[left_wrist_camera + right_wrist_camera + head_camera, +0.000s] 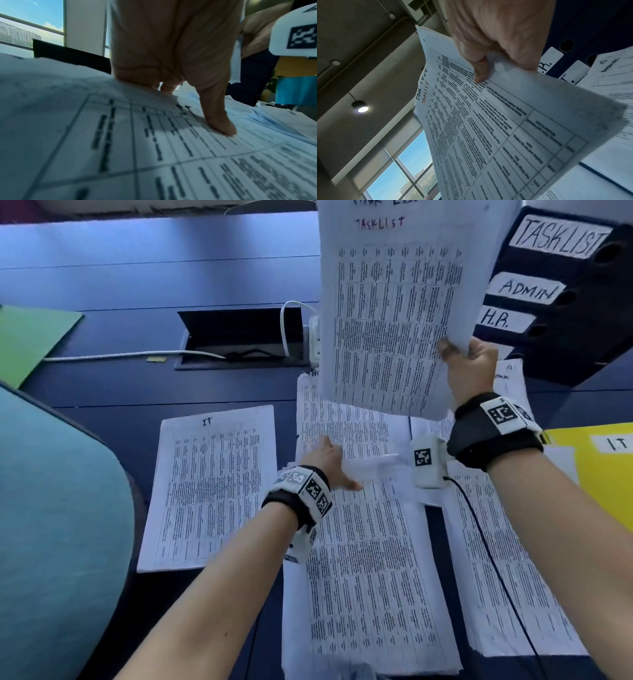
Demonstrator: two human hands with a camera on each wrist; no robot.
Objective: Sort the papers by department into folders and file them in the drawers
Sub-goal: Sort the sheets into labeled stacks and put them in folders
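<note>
Lower centre of the head view: a long stack of printed papers point(370, 577) lies on the dark blue tabletop point(137, 278). The left hand point(329, 462) rests on this stack, fingers extended, thumb tip pressing the top page; it grasps nothing. Just left lies a separate sheet headed "IT" point(210, 487). Lower right holds another paper pile point(507, 577), with a yellow folder marked "IT" point(606, 470) at the right edge. Centre right: the right hand point(471, 368) pinches the lower corner of a lifted sheaf headed "TASKLIST" point(390, 309), which hides the tabletop behind it. Upper right: dark binders point(561, 292) labelled TASKLIST, ADMIN, H.R. Upper centre: an open cable hatch point(239, 337) with white cable. Far left: a green folder point(30, 337).
</note>
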